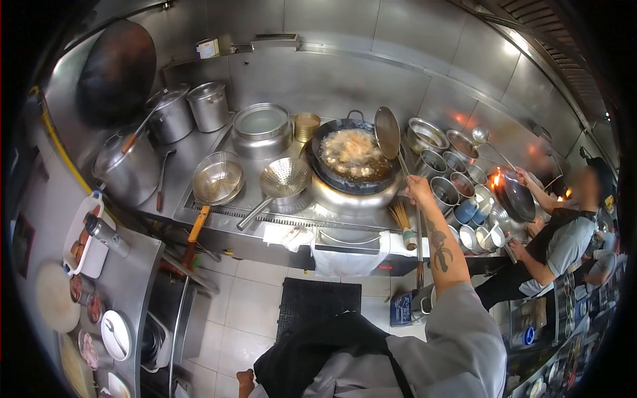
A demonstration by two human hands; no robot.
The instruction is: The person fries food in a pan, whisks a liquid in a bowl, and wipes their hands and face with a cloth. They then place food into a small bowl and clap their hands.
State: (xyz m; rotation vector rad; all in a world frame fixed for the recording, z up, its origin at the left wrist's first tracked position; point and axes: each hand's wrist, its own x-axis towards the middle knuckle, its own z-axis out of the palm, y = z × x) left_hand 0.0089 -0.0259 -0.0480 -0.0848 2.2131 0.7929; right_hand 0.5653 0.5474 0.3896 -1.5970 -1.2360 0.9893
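My right hand is closed around the long handle of a skimmer. Its round, dark head is raised at the right rim of a black wok, and the handle's end hangs down past the counter edge. Pale, battered-looking pieces fry in bubbling oil inside the wok. Only a small part of my left hand shows, low beside my dark apron; its fingers cannot be made out.
A perforated ladle and a wire strainer rest left of the wok. Steel pots stand behind. A bamboo brush and several containers are at right. Nearby, another person handles a flaming wok.
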